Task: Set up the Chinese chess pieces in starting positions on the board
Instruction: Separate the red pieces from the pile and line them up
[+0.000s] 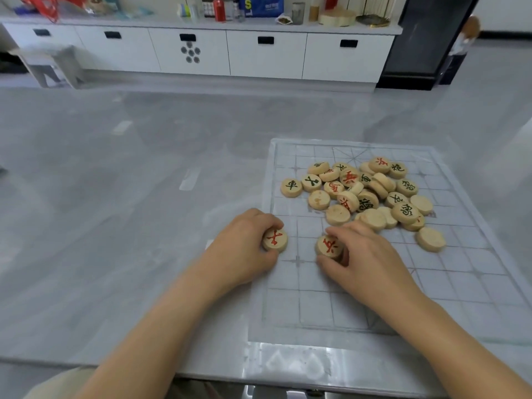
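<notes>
A thin, pale chess board sheet (449, 286) with faint grid lines lies on the grey table, right of centre. Several round wooden pieces sit in a loose pile (371, 194) on its far half, some face down, some showing red or black characters. My left hand (244, 251) pinches a red-marked piece (275, 239) at the board's left edge. My right hand (365, 263) pinches another red-marked piece (329, 246) on the board, just in front of the pile. One face-down piece (430, 239) lies apart at the pile's right.
The grey table (115, 226) stretches left and far of the board; its front edge runs below my forearms. A white cabinet (201, 53) with cans and boxes on top stands across the floor. A dark unit (426, 41) stands at the back right.
</notes>
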Available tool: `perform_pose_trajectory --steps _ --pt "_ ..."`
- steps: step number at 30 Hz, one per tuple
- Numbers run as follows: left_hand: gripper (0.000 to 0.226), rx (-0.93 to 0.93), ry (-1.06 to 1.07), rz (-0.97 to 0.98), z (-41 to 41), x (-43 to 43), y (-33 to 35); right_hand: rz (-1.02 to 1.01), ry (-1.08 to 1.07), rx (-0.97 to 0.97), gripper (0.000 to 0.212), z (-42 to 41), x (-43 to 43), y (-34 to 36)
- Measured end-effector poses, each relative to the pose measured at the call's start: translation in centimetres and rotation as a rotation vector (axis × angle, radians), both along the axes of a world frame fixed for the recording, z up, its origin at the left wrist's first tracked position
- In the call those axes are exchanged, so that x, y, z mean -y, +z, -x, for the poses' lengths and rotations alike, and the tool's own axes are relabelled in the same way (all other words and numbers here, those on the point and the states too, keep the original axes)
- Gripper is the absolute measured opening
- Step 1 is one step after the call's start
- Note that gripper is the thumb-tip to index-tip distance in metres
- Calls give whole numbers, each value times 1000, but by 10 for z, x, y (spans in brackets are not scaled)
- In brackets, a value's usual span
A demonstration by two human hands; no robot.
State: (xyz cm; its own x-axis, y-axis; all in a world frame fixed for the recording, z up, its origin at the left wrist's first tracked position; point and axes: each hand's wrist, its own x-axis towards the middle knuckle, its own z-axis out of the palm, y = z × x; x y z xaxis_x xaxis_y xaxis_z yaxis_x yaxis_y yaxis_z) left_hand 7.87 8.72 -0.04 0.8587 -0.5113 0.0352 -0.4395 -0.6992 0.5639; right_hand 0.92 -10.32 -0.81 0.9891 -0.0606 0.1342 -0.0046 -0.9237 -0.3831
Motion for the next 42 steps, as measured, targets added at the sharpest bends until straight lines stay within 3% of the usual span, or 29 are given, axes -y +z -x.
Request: perform_pose_trajectory --steps 4,11,17,25,31,34,37,42 --pt "44 17 55 -16 -9 -1 1 22 -40 58 39 -2 -2 -2" --pt "59 -66 66 -56 -14 0 -2 207 -67 131 52 -12 7 -14" --pt "51 -34 78 -79 -14 1 -3 169 -100 184 46 -13 10 -18" --pt "69 7 98 -111 -12 3 -6 98 -157 223 74 1 51 5" --pt "61 246 38 -42 13 17 -19 203 -111 95 91 29 109 1" --pt "47 284 67 -13 33 26 -24 194 -89 126 83 33 119 -8" --pt "45 253 58 -24 43 38 -25 185 -73 174 69 32 119 -14" --pt "43 269 41 -61 55 56 -27 185 -57 224 63 28 125 -9"
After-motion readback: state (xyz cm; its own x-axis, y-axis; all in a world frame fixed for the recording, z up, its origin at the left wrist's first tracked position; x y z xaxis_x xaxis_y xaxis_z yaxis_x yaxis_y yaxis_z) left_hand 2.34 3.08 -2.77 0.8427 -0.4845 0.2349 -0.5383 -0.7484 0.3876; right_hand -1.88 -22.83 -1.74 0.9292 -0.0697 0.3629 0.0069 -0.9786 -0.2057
